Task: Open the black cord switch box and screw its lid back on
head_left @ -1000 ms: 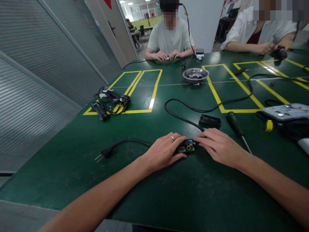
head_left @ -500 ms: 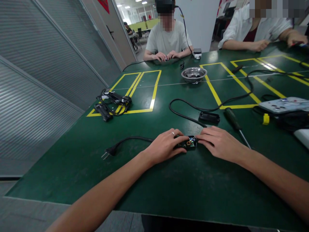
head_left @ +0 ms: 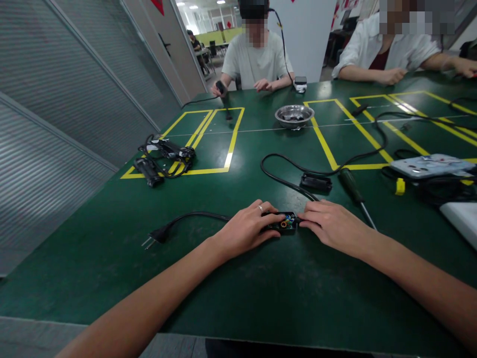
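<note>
A small black case (head_left: 291, 229) with its circuit board showing lies on the green table before me. My left hand (head_left: 250, 227) grips the case's left part, fingers along the top and thumb on the near side. At its right end, my right hand (head_left: 325, 222) pinches the black cable (head_left: 285, 183) where it enters the case. From under my left hand runs a cord ending in a two-pin plug (head_left: 159, 234). A loose black cover (head_left: 316, 182) rests just beyond my right hand, and a screwdriver (head_left: 357, 195) lies to its right.
Bundled black adapters (head_left: 167, 156) lie at the left across yellow tape. A metal bowl (head_left: 294, 117) holding small dark parts stands farther back. To the right are a phone (head_left: 434, 165) and a yellow piece (head_left: 400, 186). Two people (head_left: 257, 62) sit across the table.
The view has shifted slightly; my hands keep their places on the case and cable. Across the table, a person's hand has lifted a screwdriver-like dark tool toward the left.
</note>
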Demonstrator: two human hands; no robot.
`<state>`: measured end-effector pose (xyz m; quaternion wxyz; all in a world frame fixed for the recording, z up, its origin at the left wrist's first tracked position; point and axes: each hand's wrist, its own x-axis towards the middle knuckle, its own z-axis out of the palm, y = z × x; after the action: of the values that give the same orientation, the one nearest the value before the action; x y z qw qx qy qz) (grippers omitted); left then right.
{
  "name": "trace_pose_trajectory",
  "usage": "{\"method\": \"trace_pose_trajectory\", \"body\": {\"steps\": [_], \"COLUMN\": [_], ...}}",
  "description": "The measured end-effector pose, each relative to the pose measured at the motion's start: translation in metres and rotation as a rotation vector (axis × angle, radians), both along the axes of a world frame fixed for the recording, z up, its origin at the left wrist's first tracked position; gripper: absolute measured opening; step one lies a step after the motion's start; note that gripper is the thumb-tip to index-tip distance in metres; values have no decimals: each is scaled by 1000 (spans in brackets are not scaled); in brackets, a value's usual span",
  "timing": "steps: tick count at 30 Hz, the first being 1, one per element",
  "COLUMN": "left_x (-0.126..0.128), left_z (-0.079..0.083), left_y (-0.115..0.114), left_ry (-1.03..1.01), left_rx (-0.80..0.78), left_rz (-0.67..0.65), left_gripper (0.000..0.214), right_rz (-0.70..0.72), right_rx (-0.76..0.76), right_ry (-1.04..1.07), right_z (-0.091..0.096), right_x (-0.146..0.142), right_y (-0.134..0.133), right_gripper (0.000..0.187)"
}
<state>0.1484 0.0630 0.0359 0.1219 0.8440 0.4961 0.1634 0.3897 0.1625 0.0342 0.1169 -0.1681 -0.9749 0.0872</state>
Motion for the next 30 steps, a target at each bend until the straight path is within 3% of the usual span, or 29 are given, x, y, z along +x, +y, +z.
{"method": "trace_pose_trajectory", "body": {"steps": [12,17,23,30], "left_x": [-1,-10,-35,-30], "left_z": [0,9,14,8], "left_y": [0,0,-4,-5], "left_ry": [-101,-98,-215,-234], "left_rx": [-12,-56,-199,-160], "left_rz": [-12,-1,98,38], "left_gripper": [39,43,16,21], "right_rz": [35,39,41,69], "right_rx": [10,5,-19,48], "right_ry": [4,1,19,20], "right_z": [-3,-3,-7,-5], "right_x": [-1,3,8,6], "right_y": [0,1,4,2], "right_gripper": [26,26,28,29]}}
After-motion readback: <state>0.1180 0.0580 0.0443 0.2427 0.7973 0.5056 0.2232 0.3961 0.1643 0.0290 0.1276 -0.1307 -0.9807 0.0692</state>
